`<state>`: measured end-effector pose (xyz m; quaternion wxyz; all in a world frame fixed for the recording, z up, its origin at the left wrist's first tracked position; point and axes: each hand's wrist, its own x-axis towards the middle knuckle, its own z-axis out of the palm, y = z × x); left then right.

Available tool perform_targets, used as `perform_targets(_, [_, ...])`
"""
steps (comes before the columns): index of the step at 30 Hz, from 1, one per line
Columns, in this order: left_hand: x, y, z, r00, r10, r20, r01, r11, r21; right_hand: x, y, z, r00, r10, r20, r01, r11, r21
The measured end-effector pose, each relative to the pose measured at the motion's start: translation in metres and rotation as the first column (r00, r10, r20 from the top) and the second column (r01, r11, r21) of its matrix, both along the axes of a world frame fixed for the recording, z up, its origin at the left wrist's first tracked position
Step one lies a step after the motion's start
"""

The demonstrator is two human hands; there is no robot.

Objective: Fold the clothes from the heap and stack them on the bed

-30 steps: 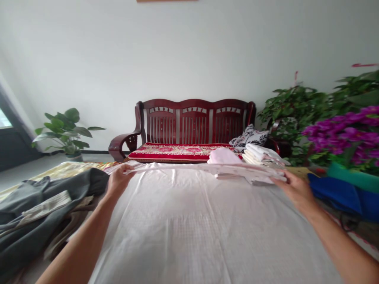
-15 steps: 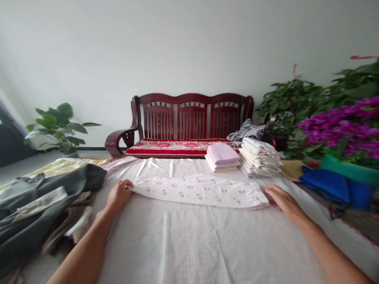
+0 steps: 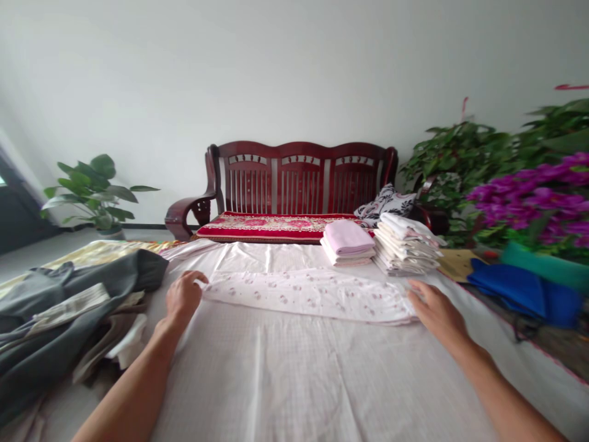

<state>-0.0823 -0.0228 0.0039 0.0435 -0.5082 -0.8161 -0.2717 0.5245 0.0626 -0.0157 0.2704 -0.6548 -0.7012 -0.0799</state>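
Observation:
A long white printed cloth (image 3: 304, 296), folded into a narrow strip with small dark motifs, lies flat across a pale checked sheet (image 3: 299, 374). My left hand (image 3: 185, 299) is at the strip's left end, fingers curved and apart, close to its edge. At the right end is my right hand (image 3: 437, 314), its thumb and forefinger apart and touching or nearly touching the cloth's edge. Beyond the strip stand a short folded stack with a pink cloth (image 3: 348, 236) on top and a taller stack of folded white cloths (image 3: 405, 245).
On the left lies a heap of loose grey clothes (image 3: 87, 319). A blue cloth (image 3: 515, 291) and purple flowers (image 3: 538, 199) are at the right. Behind the sheet stands a dark red wooden bench (image 3: 299, 175) with a patterned cushion (image 3: 385, 205). A potted plant (image 3: 94, 190) is at far left.
My left hand has let go of the strip's pinched left corner, which now lies flatter. My right hand has shifted slightly left to the strip's right end.

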Motion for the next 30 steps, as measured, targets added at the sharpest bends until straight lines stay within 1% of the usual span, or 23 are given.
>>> perform_targets(1, [0.011, 0.003, 0.003, 0.998, -0.052, 0.018, 0.052, 0.998, 0.038, -0.01, -0.002, 0.003, 0.998, 0.03, 0.057, -0.031, 0.999, 0.019])
perform_targets(2, [0.024, 0.006, 0.005, 0.99, -0.137, 0.038, 0.135, 0.99, 0.051, -0.021, -0.004, 0.004, 0.992, 0.079, 0.101, -0.081, 0.997, 0.017])
perform_targets(4, [0.049, 0.013, 0.003, 0.952, -0.301, 0.053, 0.3, 0.954, 0.029, -0.044, -0.006, 0.002, 0.961, 0.188, 0.203, -0.191, 0.982, -0.008])
perform_targets(6, [0.07, 0.019, -0.005, 0.885, -0.466, 0.023, 0.466, 0.884, -0.043, -0.06, -0.007, -0.006, 0.918, 0.248, 0.311, -0.246, 0.968, -0.046])
perform_targets(7, [0.077, 0.02, -0.009, 0.85, -0.526, -0.002, 0.524, 0.846, -0.097, -0.065, -0.006, -0.012, 0.901, 0.258, 0.348, -0.248, 0.966, -0.074])
perform_targets(8, [0.081, 0.022, -0.014, 0.826, -0.563, -0.031, 0.552, 0.819, -0.158, -0.067, -0.005, -0.018, 0.89, 0.26, 0.374, -0.239, 0.965, -0.103])
perform_targets(9, [0.083, 0.022, -0.018, 0.816, -0.575, -0.061, 0.551, 0.805, -0.218, -0.067, -0.004, -0.024, 0.882, 0.263, 0.392, -0.231, 0.965, -0.127])
perform_targets(10, [0.082, 0.023, -0.021, 0.819, -0.566, -0.092, 0.526, 0.806, -0.272, -0.066, -0.003, -0.03, 0.875, 0.267, 0.404, -0.227, 0.963, -0.145])
perform_targets(13, [0.069, 0.025, -0.026, 0.875, -0.456, -0.163, 0.376, 0.852, -0.365, -0.058, 0.001, -0.041, 0.87, 0.266, 0.415, -0.222, 0.963, -0.151])
perform_targets(17, [0.044, 0.028, -0.026, 0.934, -0.306, -0.185, 0.214, 0.892, -0.399, -0.051, 0.003, -0.047, 0.886, 0.241, 0.396, -0.212, 0.97, -0.115])
perform_targets(20, [0.033, 0.03, -0.027, 0.96, -0.232, -0.158, 0.16, 0.914, -0.374, -0.051, 0.003, -0.047, 0.899, 0.231, 0.372, -0.209, 0.973, -0.1])
perform_targets(22, [0.029, 0.031, -0.028, 0.975, -0.181, -0.128, 0.132, 0.939, -0.317, -0.056, 0.004, -0.041, 0.915, 0.213, 0.343, -0.189, 0.977, -0.103])
perform_targets(25, [0.027, 0.032, -0.028, 0.992, -0.091, -0.091, 0.066, 0.967, -0.244, -0.076, 0.005, -0.019, 0.932, 0.222, 0.286, -0.198, 0.974, -0.111])
perform_targets(28, [0.027, 0.031, -0.025, 0.998, 0.005, -0.066, -0.018, 0.978, -0.209, -0.12, 0.01, 0.007, 0.917, 0.334, 0.219, -0.306, 0.94, -0.154])
perform_targets(30, [0.027, 0.028, -0.023, 0.995, 0.091, -0.041, -0.097, 0.981, -0.17, -0.157, 0.016, 0.021, 0.915, 0.363, 0.179, -0.337, 0.928, -0.158])
